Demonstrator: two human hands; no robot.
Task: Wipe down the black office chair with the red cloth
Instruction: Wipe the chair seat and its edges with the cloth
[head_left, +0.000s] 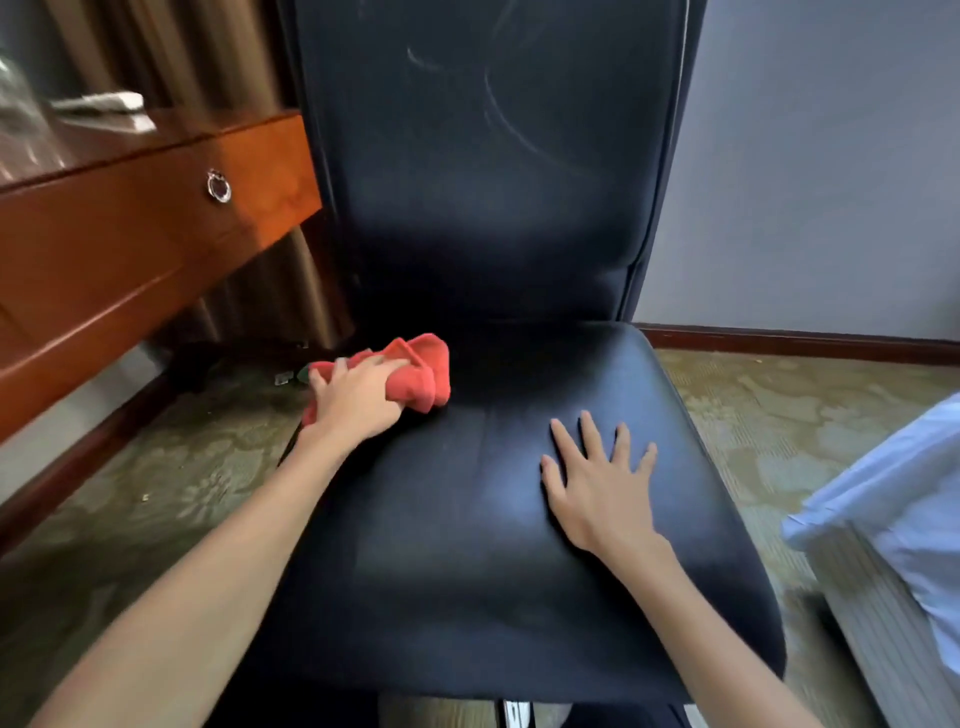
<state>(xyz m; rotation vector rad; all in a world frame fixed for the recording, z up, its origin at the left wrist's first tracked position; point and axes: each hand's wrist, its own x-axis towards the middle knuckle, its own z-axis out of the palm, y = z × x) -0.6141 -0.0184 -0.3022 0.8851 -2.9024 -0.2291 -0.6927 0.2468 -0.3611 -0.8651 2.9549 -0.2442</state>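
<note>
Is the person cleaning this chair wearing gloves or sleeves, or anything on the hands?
No. Both forearms are bare as far up as the picture shows, with no sleeve edge in view. The left hand and the right hand have no gloves, and no rings, watch or bracelet can be seen on fingers or wrists.

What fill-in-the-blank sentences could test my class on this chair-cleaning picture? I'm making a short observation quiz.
1. The left hand presses a cloth coloured ____.
2. The cloth lies at the seat's rear ____ corner.
3. The right hand rests on the seat with its fingers ____.
4. Pale curved marks show on the chair's ____.

Missing words: red; left; spread; backrest
</note>
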